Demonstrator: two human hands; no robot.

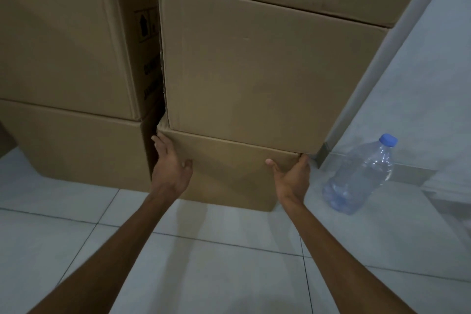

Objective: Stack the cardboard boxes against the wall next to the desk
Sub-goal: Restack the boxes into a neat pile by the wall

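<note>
- Head view: the bottom box [229, 178] sits on the floor [229, 262] under two boxes [254, 71].
- Left hand [169, 163] presses straight fingers against its left side.
- Right hand [293, 176] hooks its fingers round its right top corner.
- A bottle [359, 176] stands to its right.

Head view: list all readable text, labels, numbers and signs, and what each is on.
Upper left box, side face: framed up-arrow handling mark, no words; the symbol beside it is blurred.
Same face, lower: dark print in two vertical lines, too blurred to read.
Right stack's boxes and bottle: no print shows.
</note>
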